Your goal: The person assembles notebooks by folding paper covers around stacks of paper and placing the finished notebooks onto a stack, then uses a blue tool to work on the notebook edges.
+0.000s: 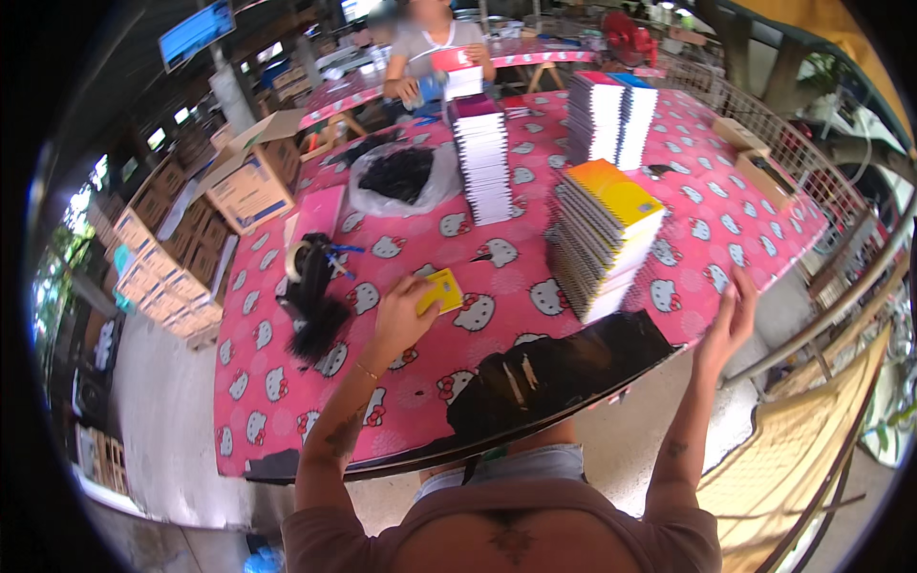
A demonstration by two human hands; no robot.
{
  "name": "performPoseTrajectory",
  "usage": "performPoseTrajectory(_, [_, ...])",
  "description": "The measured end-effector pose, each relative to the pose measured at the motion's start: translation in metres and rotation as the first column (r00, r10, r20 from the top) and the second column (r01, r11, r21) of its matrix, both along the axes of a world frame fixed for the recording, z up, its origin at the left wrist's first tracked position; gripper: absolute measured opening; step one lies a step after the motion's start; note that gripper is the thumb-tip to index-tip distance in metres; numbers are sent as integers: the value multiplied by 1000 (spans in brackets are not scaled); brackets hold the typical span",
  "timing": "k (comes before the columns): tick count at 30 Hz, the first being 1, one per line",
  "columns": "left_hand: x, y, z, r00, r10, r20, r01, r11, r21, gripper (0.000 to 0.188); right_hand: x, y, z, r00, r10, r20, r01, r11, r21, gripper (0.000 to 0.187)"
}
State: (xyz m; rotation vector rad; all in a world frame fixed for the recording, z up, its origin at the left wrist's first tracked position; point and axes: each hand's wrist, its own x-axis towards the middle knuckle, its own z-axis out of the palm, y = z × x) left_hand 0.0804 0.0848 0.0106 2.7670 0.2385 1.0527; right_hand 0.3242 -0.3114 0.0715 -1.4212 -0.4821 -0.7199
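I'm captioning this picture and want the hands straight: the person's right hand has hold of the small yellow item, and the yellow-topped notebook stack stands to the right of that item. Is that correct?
Not the right hand: the head view shows the left hand has hold of the small yellow item. The yellow-topped notebook stack does stand to its right.

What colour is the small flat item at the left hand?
The flat item is yellow, seen best in the head view.
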Motion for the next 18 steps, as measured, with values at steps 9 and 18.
performPoseTrajectory(9, [-28, 4, -47, 959, 246, -137, -234, 967, 102, 20, -91, 121, -50, 788, 613, -53, -598, 741, -305, 29])
performPoseTrajectory(18, [-63, -5, -41, 995, 95, 32, -95, 995, -15, 25, -120, 156, -145, 570, 713, -408, -820, 527, -225, 37])
